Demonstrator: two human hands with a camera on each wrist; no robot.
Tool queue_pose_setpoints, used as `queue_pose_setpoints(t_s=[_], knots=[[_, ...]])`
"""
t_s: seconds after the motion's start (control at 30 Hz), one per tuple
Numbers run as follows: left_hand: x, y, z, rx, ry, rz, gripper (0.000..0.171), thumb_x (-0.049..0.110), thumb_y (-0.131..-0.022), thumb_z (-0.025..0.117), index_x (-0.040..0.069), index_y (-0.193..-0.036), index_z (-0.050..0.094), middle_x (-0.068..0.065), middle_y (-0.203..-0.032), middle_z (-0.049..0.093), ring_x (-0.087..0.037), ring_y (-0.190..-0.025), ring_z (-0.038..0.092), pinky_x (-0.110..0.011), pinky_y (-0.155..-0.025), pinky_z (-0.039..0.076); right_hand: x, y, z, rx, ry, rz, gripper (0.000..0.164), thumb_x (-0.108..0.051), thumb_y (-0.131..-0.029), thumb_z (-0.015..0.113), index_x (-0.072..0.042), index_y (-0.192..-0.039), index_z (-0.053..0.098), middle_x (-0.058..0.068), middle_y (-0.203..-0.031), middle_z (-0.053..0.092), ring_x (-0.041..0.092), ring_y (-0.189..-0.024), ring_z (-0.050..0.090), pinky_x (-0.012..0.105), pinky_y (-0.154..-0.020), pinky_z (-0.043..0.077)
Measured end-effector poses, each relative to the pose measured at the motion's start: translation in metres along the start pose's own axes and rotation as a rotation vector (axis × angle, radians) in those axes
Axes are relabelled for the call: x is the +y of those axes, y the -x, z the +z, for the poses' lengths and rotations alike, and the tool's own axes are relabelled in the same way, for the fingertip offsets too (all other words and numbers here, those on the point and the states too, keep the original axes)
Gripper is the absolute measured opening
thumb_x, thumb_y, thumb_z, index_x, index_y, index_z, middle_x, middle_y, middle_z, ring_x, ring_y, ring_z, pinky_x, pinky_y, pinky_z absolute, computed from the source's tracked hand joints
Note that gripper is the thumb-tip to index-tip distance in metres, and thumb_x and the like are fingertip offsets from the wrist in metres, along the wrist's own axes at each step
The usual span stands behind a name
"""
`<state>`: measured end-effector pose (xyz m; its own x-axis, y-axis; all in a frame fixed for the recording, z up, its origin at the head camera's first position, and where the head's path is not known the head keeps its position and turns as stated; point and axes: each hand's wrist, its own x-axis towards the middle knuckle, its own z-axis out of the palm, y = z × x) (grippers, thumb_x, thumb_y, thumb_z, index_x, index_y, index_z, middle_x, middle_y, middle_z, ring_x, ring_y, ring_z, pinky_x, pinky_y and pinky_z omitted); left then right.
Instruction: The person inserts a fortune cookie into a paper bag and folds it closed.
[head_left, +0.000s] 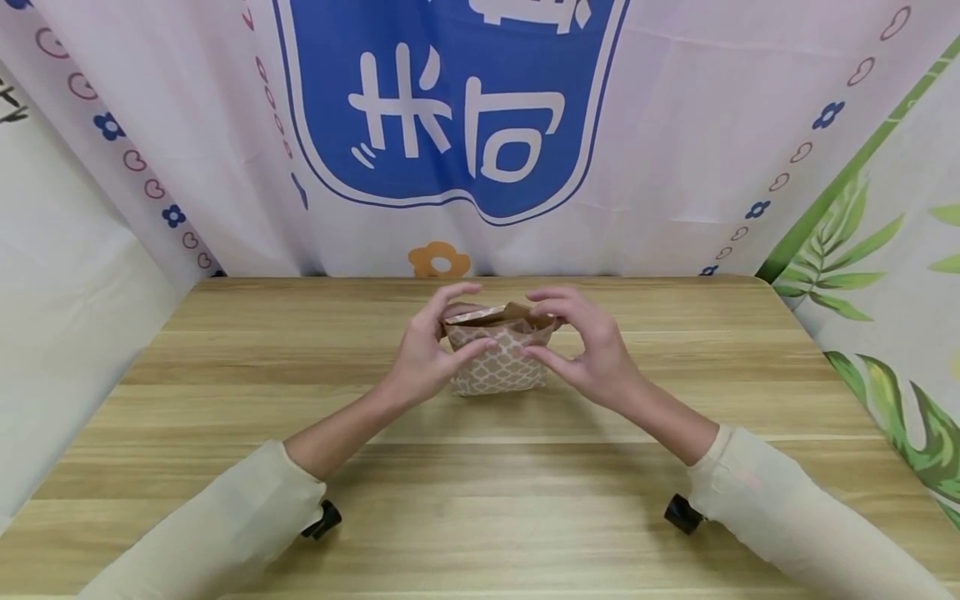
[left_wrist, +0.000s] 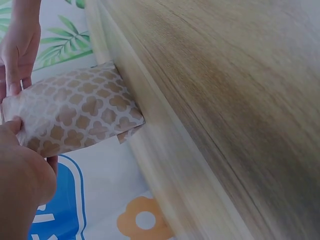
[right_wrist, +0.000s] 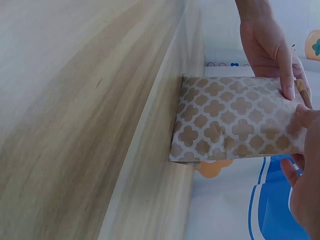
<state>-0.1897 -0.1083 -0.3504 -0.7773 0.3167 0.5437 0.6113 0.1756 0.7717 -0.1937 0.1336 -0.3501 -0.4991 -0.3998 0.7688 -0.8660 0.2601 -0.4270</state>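
A small brown paper bag (head_left: 498, 371) with a white lattice print stands upright on the wooden table, its mouth partly spread at the top. My left hand (head_left: 429, 354) pinches the left side of the rim, thumb on the near face and fingers behind. On the other side, my right hand (head_left: 597, 354) holds the right part of the rim in the same way. The left wrist view shows the bag's printed face (left_wrist: 75, 110) with its bottom against the tabletop. From the right wrist, the bag (right_wrist: 235, 117) appears between both hands; its inside is hidden there.
The wood-grain table (head_left: 480, 517) stretches around the bag to both sides. Behind its far edge hangs a white curtain (head_left: 675, 167) with a blue emblem, and a leaf-print cloth (head_left: 847, 258) hangs at the right. Dark wrist devices (head_left: 322, 520) show beneath the sleeves.
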Motion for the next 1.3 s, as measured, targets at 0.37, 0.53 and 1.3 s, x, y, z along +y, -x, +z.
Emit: queue_pose_setpoints(t_s=[0.37,0.53,1.3], knots=[[-0.0001,0.0001,-0.0008,-0.019,-0.008,0.017,0.068,-0.011,-0.081,0.083,-0.005,-0.140,0.050,-0.023,-0.117,0.073,-0.033,-0.101,0.073,-0.027,-0.082,0.061,0.0029,-0.0020,-0.0043,-0.104,0.087,-0.099,0.035,0.003,-0.077,0.087,0.000,-0.108,0.072,0.023,-0.130,0.062,0.031,-0.105,0.068,0.030,-0.089,0.058],[0.0008,-0.0001,-0.0003,-0.020,-0.010,0.016,0.067,-0.009,-0.081,0.083,-0.004,-0.139,0.051,-0.023,-0.118,0.073,-0.033,-0.103,0.073,-0.028,-0.083,0.061,0.0023,-0.0030,-0.0045,-0.116,0.110,-0.073,0.029,-0.001,-0.079,0.086,-0.002,-0.104,0.072,0.022,-0.131,0.063,0.032,-0.108,0.067,0.038,-0.086,0.059],[0.0009,-0.0011,0.0021,0.000,-0.009,0.033,0.060,-0.010,-0.082,0.082,-0.005,-0.135,0.055,-0.021,-0.112,0.075,-0.032,-0.099,0.074,-0.026,-0.083,0.060,0.0014,-0.0025,-0.0048,-0.100,0.064,-0.003,0.060,-0.002,-0.078,0.088,0.004,-0.131,0.062,0.019,-0.127,0.066,0.027,-0.103,0.067,0.034,-0.079,0.059]])
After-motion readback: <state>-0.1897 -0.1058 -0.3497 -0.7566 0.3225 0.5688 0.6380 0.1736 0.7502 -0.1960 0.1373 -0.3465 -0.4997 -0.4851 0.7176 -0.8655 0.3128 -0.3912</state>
